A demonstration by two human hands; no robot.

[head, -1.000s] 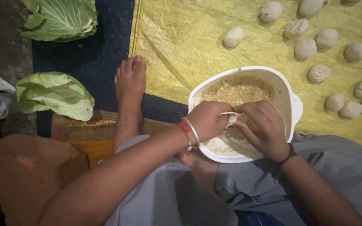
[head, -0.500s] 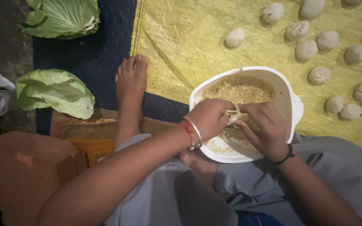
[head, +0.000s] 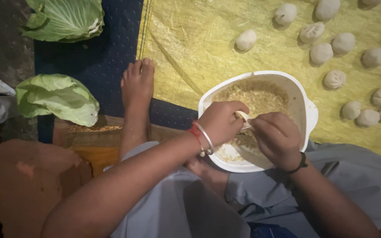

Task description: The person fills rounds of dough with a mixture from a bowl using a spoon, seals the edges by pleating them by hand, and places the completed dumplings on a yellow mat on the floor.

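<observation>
Head view, our left hand (head: 220, 121) and right hand (head: 276, 136) pinching a pale dough wrapper (head: 243, 118) over the white plastic bowl (head: 307, 112) of minced filling, finished white dumplings (head: 320, 53) at one o'clock.

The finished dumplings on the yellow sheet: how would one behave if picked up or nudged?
The dumplings look soft and pale, so fingers would likely dent one. Each sits on a flattish base, pleats up, so it probably stays put rather than rolling. The yellow sheet is creased, so a pushed one might snag or tip.

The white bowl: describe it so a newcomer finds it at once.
Start at the yellow sheet dotted with dumplings. At its near edge, under both hands, sits the white bowl. It alone is a container, holding minced filling.
</observation>
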